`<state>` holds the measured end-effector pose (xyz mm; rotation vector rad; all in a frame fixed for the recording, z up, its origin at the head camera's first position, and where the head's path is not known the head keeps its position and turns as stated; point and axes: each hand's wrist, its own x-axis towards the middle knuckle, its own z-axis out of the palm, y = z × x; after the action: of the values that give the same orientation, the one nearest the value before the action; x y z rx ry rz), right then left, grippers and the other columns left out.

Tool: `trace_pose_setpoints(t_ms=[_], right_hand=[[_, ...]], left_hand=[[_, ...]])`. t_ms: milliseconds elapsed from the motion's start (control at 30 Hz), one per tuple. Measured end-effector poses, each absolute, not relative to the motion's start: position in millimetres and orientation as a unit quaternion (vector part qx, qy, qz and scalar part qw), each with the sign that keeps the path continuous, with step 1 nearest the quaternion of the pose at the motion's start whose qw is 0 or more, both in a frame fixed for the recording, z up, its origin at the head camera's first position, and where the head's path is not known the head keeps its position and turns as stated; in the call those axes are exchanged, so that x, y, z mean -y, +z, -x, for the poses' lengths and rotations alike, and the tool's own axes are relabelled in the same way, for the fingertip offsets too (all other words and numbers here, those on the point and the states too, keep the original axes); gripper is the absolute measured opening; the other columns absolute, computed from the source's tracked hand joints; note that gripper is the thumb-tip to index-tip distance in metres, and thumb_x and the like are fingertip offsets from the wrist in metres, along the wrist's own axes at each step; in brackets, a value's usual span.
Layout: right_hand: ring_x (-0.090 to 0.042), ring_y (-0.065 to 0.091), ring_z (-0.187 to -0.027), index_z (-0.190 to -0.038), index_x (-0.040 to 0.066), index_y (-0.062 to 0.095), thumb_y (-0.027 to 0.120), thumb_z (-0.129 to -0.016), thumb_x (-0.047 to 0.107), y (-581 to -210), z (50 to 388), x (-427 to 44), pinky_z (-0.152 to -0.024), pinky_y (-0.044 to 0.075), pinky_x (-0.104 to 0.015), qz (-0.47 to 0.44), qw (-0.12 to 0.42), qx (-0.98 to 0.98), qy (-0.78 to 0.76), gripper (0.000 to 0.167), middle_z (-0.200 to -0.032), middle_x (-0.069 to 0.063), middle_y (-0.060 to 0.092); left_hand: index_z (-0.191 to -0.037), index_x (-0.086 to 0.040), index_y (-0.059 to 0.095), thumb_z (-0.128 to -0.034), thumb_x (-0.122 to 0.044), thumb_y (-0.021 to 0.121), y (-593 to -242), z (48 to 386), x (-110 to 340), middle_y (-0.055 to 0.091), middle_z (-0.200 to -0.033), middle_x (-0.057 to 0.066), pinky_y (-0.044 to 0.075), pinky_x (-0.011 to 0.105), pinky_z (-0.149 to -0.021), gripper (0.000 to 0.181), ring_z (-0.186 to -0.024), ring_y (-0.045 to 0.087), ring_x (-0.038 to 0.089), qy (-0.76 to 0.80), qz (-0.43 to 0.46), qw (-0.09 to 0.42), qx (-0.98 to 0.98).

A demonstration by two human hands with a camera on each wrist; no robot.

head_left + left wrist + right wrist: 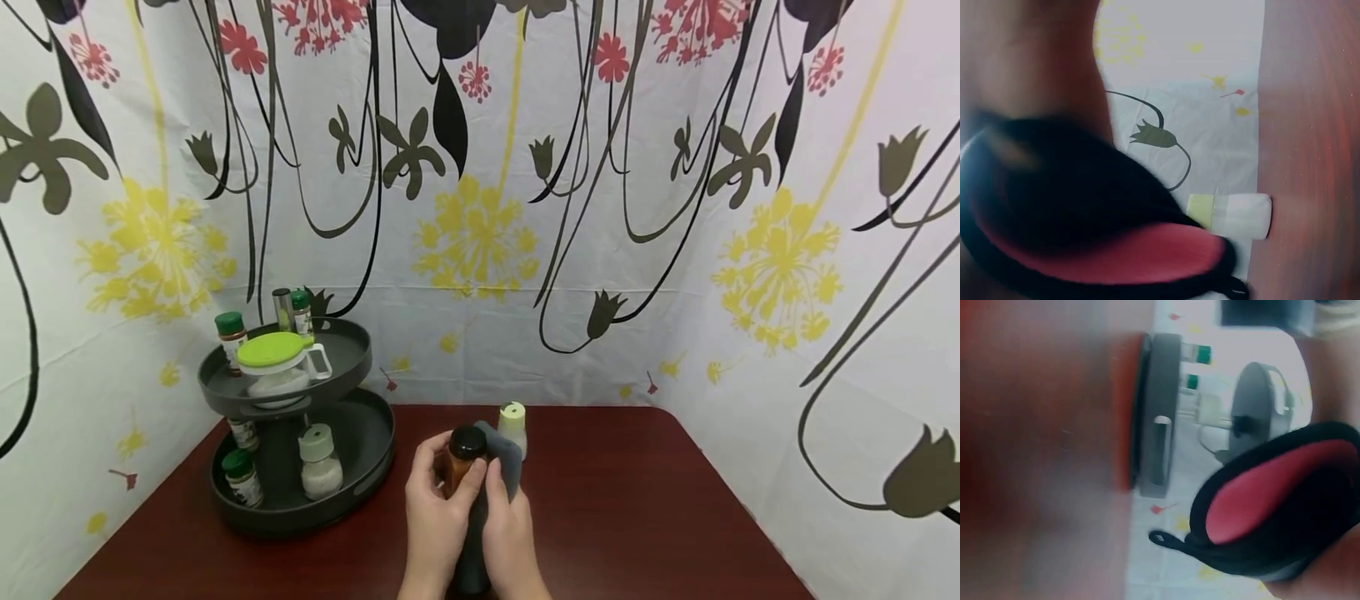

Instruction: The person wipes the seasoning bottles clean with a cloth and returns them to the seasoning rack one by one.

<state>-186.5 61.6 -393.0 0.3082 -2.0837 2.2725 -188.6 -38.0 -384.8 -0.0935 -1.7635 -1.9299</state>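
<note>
No txt, brand or no. can be read. Labels [248, 492] are seen on green-capped jars [240, 465] on the rack [366, 429], but print's too sm. to be made out; ditto the pale mark [1159, 538] on the R wrist strap [1207, 555].

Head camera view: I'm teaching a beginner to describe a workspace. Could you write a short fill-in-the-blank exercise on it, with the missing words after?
The left hand grips a brown bottle whose round cap is ____.
The blue-grey cloth in the right hand shows on the bottle's ____ side.
The dark grey, round two-tier rack stands toward the ____ side of the red-brown table.
The white handled container with a lime-green lid sits on the rack's ____ tier.
Missing words: black; right; left; upper.
</note>
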Motion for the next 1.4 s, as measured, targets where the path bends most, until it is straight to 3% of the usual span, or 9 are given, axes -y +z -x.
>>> trace_pose_setpoints(t_ms=[133,267,333,467,633,767,867,1200,1400], right_hand=[[-0.018,0.067,-0.122,-0.162,0.007,0.041,0.032,-0.111,0.065,-390,189,-64,-0.099,0.055,-0.033,-0.1,0.011,0.684,0.722,0.078,-0.144,-0.013,0.064],[-0.027,0.059,-0.139,-0.164,0.009,0.037,0.035,-0.111,0.064,-371,185,-65,-0.11,0.051,-0.042,-0.121,0.04,0.69,0.712,0.076,-0.158,-0.015,0.052],[-0.028,0.059,-0.139,-0.163,0.007,0.037,0.035,-0.113,0.059,-369,183,-64,-0.111,0.051,-0.039,-0.128,0.058,0.687,0.713,0.073,-0.159,-0.017,0.052],[-0.021,0.066,-0.125,-0.16,0.003,0.04,0.035,-0.115,0.055,-383,184,-60,-0.098,0.054,-0.025,-0.116,0.057,0.689,0.713,0.069,-0.147,-0.017,0.061],[-0.015,0.069,-0.102,-0.159,0.003,0.043,0.031,-0.114,0.058,-388,189,-63,-0.084,0.057,-0.028,-0.109,0.009,0.686,0.719,0.072,-0.125,-0.012,0.07],[-0.019,0.068,-0.107,-0.158,0.006,0.046,0.032,-0.113,0.059,-368,189,-66,-0.089,0.056,-0.029,-0.131,0.041,0.685,0.715,0.071,-0.131,-0.016,0.068],[-0.022,0.065,-0.123,-0.158,0.006,0.045,0.033,-0.114,0.058,-360,187,-65,-0.099,0.053,-0.027,-0.145,0.076,0.682,0.713,0.069,-0.145,-0.017,0.062],[-0.016,0.068,-0.111,-0.161,0.004,0.04,0.033,-0.112,0.062,-387,187,-63,-0.092,0.055,-0.033,-0.1,0.006,0.682,0.724,0.076,-0.136,-0.014,0.067],[-0.024,0.064,-0.127,-0.163,0.006,0.039,0.035,-0.112,0.063,-371,185,-68,-0.097,0.053,-0.032,-0.117,0.049,0.68,0.722,0.077,-0.15,-0.017,0.059]], left_hand=[[-0.131,-0.016,0.066,-0.0937,-0.017,0.084,-383,190,40,0.067,-0.122,0.007,0.052,0.026,-0.087,0.041,-0.102,0.064,0.014,-0.715,0.039,0.26,0.648],[-0.133,-0.015,0.065,-0.0945,-0.016,0.083,-380,190,40,0.067,-0.122,0.007,0.054,0.024,-0.091,0.042,-0.105,0.065,0.013,-0.719,0.039,0.25,0.647],[-0.133,-0.015,0.065,-0.0944,-0.017,0.083,-378,190,40,0.066,-0.122,0.007,0.054,0.024,-0.091,0.042,-0.106,0.065,0.014,-0.719,0.036,0.248,0.648],[-0.132,-0.014,0.066,-0.0936,-0.015,0.083,-379,189,39,0.067,-0.121,0.008,0.053,0.026,-0.086,0.042,-0.104,0.066,0.014,-0.719,0.035,0.256,0.645],[-0.131,-0.014,0.066,-0.0937,-0.014,0.083,-378,190,40,0.067,-0.119,0.009,0.051,0.027,-0.084,0.041,-0.102,0.065,0.013,-0.719,0.036,0.266,0.642],[-0.133,-0.013,0.065,-0.0937,-0.014,0.083,-375,190,40,0.067,-0.122,0.009,0.054,0.024,-0.089,0.043,-0.105,0.066,0.013,-0.726,0.044,0.259,0.636],[-0.133,-0.013,0.065,-0.0937,-0.015,0.083,-374,189,40,0.066,-0.124,0.009,0.055,0.023,-0.092,0.044,-0.108,0.066,0.014,-0.729,0.047,0.253,0.634],[-0.132,-0.013,0.066,-0.0943,-0.015,0.083,-375,187,41,0.067,-0.119,0.009,0.051,0.026,-0.084,0.041,-0.1,0.064,0.013,-0.725,0.032,0.252,0.641],[-0.135,-0.014,0.064,-0.0942,-0.017,0.083,-372,187,39,0.067,-0.126,0.009,0.054,0.025,-0.088,0.045,-0.107,0.066,0.014,-0.727,0.045,0.238,0.642]])
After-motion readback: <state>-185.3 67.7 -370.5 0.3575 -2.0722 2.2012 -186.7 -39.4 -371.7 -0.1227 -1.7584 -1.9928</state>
